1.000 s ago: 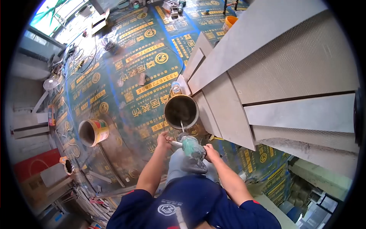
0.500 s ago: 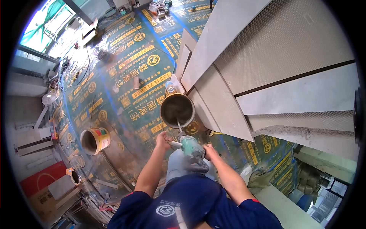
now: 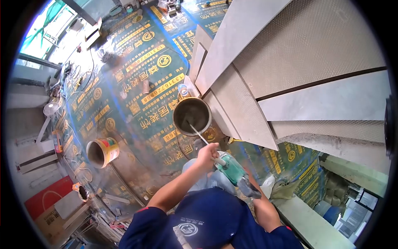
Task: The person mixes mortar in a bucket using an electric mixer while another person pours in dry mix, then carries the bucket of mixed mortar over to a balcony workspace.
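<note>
A green electric mixing drill (image 3: 233,169) slants across my lap, its long rod (image 3: 198,134) running down into a bucket (image 3: 210,119) of grey, wet-looking mix (image 3: 195,114). My left hand (image 3: 207,156) is closed at the front of the drill, by its pale side handle. At the rear, my right hand (image 3: 250,177) is on the drill's far side, mostly hidden behind the green body; its forearm reaches up to the rear grip. The rod's lower end is sunk in the mix and cannot be seen.
Large tile slabs (image 3: 311,99) lean to the right of the bucket. Left stands another bucket (image 3: 96,153). A bottle-like container (image 3: 183,89) sits behind the mixing bucket, and a small block (image 3: 146,86) lies on the printed green floor covering (image 3: 137,106). Cables (image 3: 89,76) trail at the far left.
The drill has swung rightward at its rear, so its rod slants more. My left hand has moved right and closer to the rod; my right hand has moved right and down with the drill.
</note>
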The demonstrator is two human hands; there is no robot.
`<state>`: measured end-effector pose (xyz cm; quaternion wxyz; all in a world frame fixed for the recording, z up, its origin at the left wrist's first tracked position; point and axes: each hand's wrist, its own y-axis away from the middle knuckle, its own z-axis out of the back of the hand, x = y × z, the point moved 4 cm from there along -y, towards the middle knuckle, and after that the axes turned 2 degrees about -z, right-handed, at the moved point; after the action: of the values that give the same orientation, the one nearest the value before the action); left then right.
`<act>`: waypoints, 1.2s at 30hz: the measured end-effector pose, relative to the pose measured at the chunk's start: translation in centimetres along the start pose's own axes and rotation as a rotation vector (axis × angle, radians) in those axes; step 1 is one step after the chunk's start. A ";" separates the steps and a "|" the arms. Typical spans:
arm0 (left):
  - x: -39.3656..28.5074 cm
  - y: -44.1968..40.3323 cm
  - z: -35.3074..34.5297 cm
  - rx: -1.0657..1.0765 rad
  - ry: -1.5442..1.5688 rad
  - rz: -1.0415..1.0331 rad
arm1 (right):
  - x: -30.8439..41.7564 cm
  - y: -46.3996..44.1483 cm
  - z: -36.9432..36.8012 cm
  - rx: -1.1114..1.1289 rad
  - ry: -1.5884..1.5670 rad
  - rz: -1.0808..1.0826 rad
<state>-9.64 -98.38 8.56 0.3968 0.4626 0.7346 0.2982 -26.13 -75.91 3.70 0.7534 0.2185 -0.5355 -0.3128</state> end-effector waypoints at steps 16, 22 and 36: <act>-6.2 -3.7 -0.4 -0.138 0.220 -0.085 | 6.6 -1.8 1.4 0.011 0.156 -0.067; -13.2 -13.9 2.9 -0.132 0.101 -0.358 | 7.6 -12.0 -3.4 -0.066 0.189 0.185; -2.9 -2.5 26.0 -0.539 -0.986 -0.200 | 12.8 -22.4 1.7 -0.174 0.001 0.074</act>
<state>12.34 -100.16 -5.77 0.8231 0.3575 0.4007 0.1849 -30.12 -100.75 -2.03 0.7808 0.1325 -0.5136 -0.3301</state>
